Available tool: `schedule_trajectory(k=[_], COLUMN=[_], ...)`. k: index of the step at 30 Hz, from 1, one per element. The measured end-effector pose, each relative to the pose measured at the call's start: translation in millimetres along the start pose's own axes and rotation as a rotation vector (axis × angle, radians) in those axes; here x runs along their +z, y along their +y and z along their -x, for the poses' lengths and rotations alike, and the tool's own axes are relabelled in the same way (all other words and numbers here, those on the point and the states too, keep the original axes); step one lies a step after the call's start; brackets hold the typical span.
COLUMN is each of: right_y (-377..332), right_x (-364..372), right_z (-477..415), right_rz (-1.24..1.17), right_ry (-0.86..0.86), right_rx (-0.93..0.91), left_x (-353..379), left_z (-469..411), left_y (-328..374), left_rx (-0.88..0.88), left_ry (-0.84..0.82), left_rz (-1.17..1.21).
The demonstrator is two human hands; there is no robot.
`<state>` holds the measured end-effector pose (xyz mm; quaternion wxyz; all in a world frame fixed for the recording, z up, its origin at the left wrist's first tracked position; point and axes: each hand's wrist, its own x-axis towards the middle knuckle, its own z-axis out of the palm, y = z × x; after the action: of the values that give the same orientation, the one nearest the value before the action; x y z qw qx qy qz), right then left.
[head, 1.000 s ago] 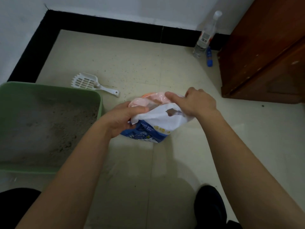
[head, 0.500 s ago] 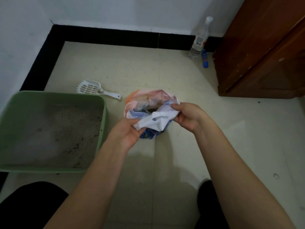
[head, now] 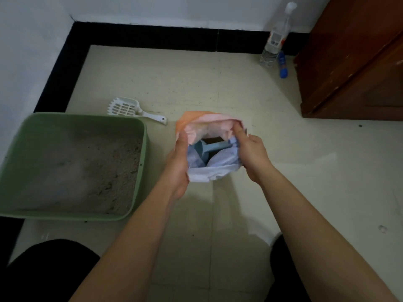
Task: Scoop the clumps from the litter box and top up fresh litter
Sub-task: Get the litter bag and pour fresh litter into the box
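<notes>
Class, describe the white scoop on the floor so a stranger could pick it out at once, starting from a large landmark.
Find the green litter box at the left of the tiled floor. Just beyond its far right corner lies the white scoop, flat on the tiles, handle pointing toward the bag. Unlike the blue scoop inside that bag, it is slotted and lies in the open.
</notes>
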<state>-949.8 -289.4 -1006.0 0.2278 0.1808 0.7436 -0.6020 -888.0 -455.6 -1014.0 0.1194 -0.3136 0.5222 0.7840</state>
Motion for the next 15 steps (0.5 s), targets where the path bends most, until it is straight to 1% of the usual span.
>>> schedule_trajectory(k=[1, 3, 4, 5, 6, 7, 9, 10, 12, 15], right_y=[5, 15, 19, 25, 29, 32, 33, 33, 35, 45], right_x=[-1, -6, -8, -10, -13, -15, -18, -18, -16, -11], right_z=[-6, -16, -19, -24, -29, -33, -39, -42, -47, -51], right_rz=[-0.122, -0.406, -0.507, -0.534, -0.488, -0.378, -0.187, -0.175, -0.23, -0.365], right_ry=[-0.005, -0.079, -0.097, -0.085, -0.052, 0.004, 0.132, 0.156, 0.135, 0.028], right_rx=[0.092, 0.251, 0.303, 0.335, 0.346, 0.337, 0.271, 0.244, 0.232, 0.291], left_x=[3, 7, 11, 13, 16, 18, 18, 16, 15, 17], left_z=[-3, -11, -14, -20, -24, -27, -35, -40, -46, -49], left_y=[-5, -15, -18, -20, -21, -21, -21, -22, -22, -28], left_rx=[-0.004, -0.019, -0.034, -0.055, -0.069, -0.072, -0.045, -0.03, 0.007, 0.058], left_ry=[0.085, 0.261, 0.29, 0.306, 0.321, 0.333, 0.366, 0.383, 0.421, 0.472], left_rz=[-0.114, -0.201, -0.203, -0.214, -0.223, -0.235, -0.281, -0.31, -0.35, -0.365])
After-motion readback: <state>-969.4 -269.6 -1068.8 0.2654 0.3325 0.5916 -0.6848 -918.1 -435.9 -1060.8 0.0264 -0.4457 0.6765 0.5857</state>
